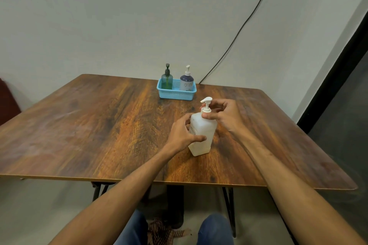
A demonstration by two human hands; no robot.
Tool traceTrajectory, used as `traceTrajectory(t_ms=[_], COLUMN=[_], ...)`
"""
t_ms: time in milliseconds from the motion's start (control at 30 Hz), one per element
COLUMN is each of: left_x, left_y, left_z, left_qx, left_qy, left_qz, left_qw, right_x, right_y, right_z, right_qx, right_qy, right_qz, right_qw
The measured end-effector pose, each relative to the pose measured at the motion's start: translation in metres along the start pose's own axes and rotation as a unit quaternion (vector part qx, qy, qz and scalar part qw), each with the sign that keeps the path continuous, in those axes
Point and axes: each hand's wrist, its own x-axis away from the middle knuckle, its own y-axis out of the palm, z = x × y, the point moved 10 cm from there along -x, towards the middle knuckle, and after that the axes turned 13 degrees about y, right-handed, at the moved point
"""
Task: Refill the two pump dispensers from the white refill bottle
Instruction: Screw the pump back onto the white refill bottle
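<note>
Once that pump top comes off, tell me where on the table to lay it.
Bare wood left of the white refill bottle, out to the table edge, and right of the right hand. Crowded at the blue basket behind.

Single view on record: a wide-angle camera worn at head height. It faces forward and down across the table [99, 125] toward the wall [119, 16] behind it. Both forearms enter from the bottom edge. The left hand [181, 135] and right hand [223, 113], gripping the white refill bottle [203, 145], lie near, just right of centre. The blue basket [175, 95] stands farther off, by the table's far edge. Knees [215, 228] show at the bottom edge.
</note>
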Motion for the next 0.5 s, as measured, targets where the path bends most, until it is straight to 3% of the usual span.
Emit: traceTrajectory(t_ms=[133,300,500], left_x=[0.002,0.007,0.015], left_y=[-0.001,-0.003,-0.007], left_z=[0.001,0.003,0.008], left_qx=[-0.005,-0.023,-0.046], left_qy=[0.008,0.004,-0.003], left_qz=[0.017,0.05,0.107], left_qw=[1.0,0.998,0.993], right_x=[0.004,0.006,0.015], right_y=[0.005,0.005,0.004], right_z=[0.004,0.01,0.011], right_qx=[0.006,-0.005,-0.018], right_qy=[0.001,0.005,0.013], right_qz=[-0.014,0.07,0.106], right_qw=[1.0,0.998,0.994])
